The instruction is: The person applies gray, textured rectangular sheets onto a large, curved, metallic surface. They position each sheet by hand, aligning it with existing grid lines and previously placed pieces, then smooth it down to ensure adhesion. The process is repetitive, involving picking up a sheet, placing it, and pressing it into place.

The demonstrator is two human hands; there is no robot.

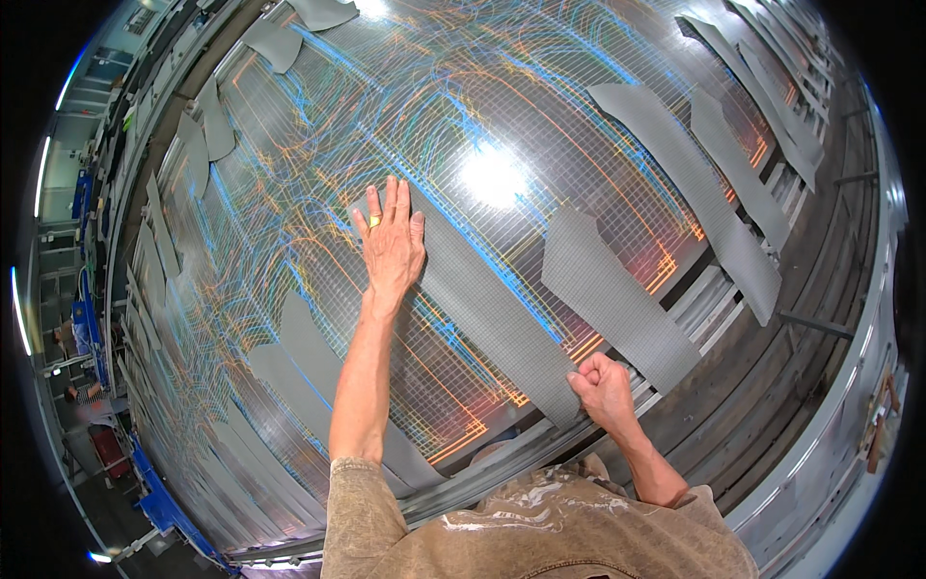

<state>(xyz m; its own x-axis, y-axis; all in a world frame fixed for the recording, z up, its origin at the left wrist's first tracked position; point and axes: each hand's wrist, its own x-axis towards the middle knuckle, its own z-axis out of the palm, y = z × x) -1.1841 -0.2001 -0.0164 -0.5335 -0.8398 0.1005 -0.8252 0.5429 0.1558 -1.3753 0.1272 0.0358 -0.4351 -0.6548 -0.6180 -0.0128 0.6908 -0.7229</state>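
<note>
A long grey strip of thin sheet material [492, 309], finely patterned, lies slantwise on the table in front of me. My left hand [394, 246], a yellow ring on one finger, rests flat over its far end with the fingers stretched out. At the strip's near right corner my right hand [606, 391] is closed, its thumb and fingers pinching the edge. Right of this strip lies a shorter grey piece with a pointed far end [603, 289]. To the left are further cut grey pieces [313, 362]. Coloured lines in blue, orange and yellow cover the tabletop [386, 96].
More grey pieces lie at the right [690, 183] and along the far left side [219, 121]. Metal slats [709, 294] show past the table's right edge. A metal rail [550, 449] runs close to my body. Another person [92, 400] is far off at the left.
</note>
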